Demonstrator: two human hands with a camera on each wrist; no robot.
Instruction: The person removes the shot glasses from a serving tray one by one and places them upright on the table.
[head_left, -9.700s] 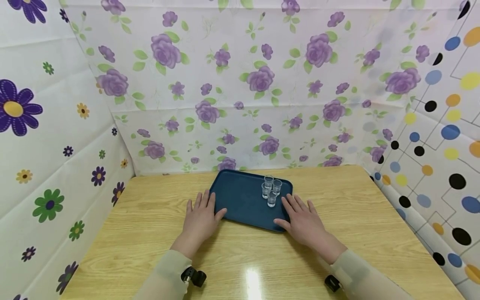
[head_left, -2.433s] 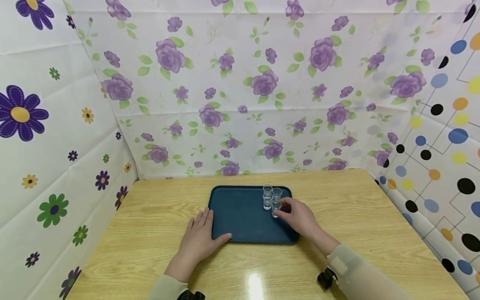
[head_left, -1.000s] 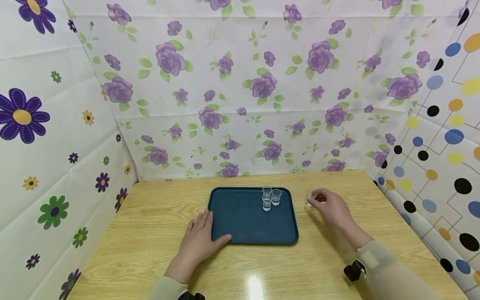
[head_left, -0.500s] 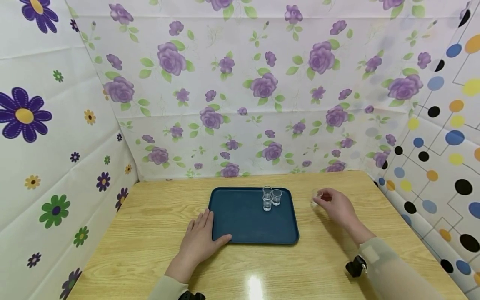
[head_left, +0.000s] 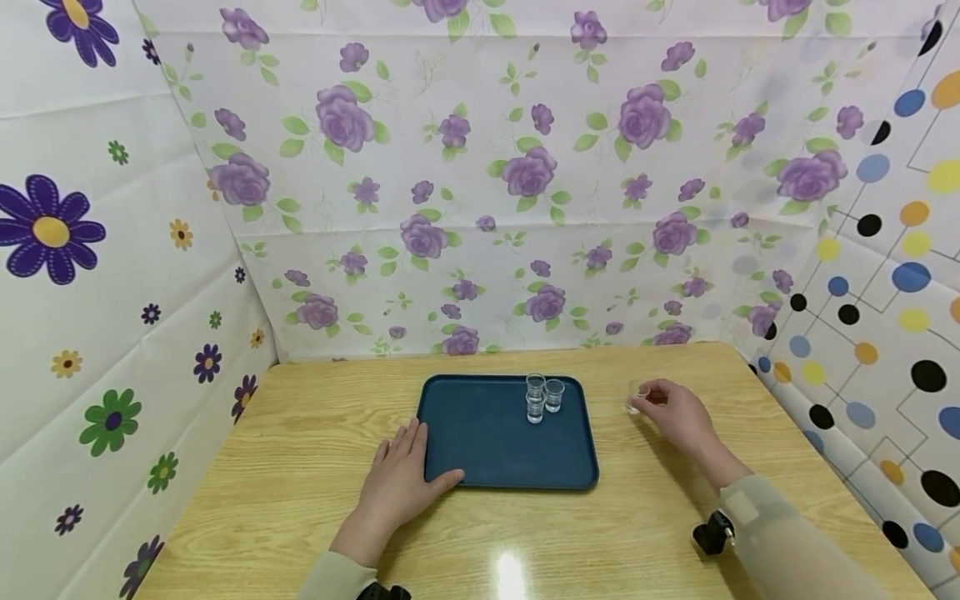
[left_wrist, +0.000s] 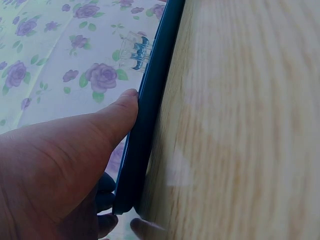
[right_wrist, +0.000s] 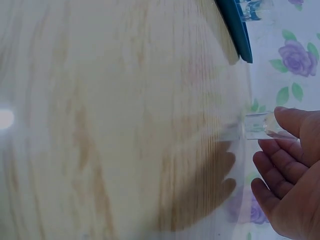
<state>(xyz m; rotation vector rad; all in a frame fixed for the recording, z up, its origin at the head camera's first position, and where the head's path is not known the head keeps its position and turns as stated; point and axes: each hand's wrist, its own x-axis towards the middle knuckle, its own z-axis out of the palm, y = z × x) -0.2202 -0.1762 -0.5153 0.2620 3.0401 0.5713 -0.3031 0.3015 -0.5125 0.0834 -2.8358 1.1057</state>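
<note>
A small clear shot glass [head_left: 633, 402] stands on the wooden table to the right of the blue tray [head_left: 480, 446]. My right hand [head_left: 681, 418] pinches this glass near its rim between thumb and fingers; in the right wrist view the thumb lies on the glass [right_wrist: 257, 127] and the other fingers are spread below. At the tray's front left corner rests my left hand [head_left: 396, 483], its fingers straight along the left side and its thumb against the front rim. Three more shot glasses [head_left: 554, 397] stand close together at the tray's back right.
The wooden table [head_left: 300, 450] runs back to a floral cloth wall [head_left: 480, 275]. A cloth with flowers [head_left: 150, 367] hangs at the left, and a dotted cloth [head_left: 862, 333] at the right.
The tray, slanted at first, now lies straight. My right hand has lifted one shot glass off it and carried it right onto the table. My left hand has stayed at the tray's corner.
</note>
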